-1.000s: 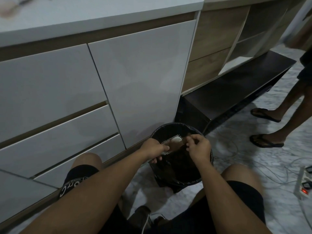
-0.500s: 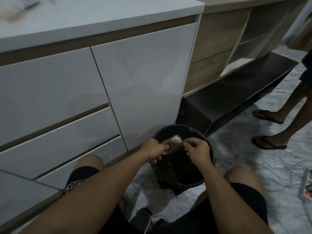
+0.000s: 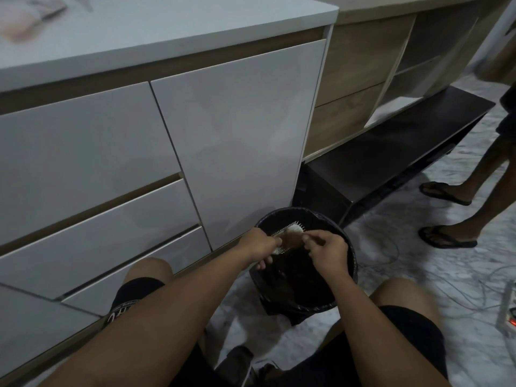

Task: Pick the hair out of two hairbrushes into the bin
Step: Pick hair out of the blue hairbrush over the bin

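Note:
A round black bin (image 3: 350, 277) lined with a dark bag stands on the floor between my knees. Over its open top my left hand (image 3: 258, 245) grips a white-bristled hairbrush (image 3: 290, 233) by its lower end. A brown mat of hair (image 3: 291, 241) covers the middle of the brush. My right hand (image 3: 325, 251) sits just right of the brush, thumb and fingertips pinched on the edge of that hair. More brownish hair lies inside the bin. A second brush is not in view.
White cabinet doors and drawers (image 3: 237, 141) rise directly behind the bin. A low dark bench (image 3: 391, 157) runs to the right. Another person's sandalled feet (image 3: 444, 238) stand at the right, near loose cables (image 3: 460, 286) and a power strip (image 3: 509, 314).
The view has shifted slightly. Both hands stay over the bin, the right fingers working along the hair on the brush, a little lower than before.

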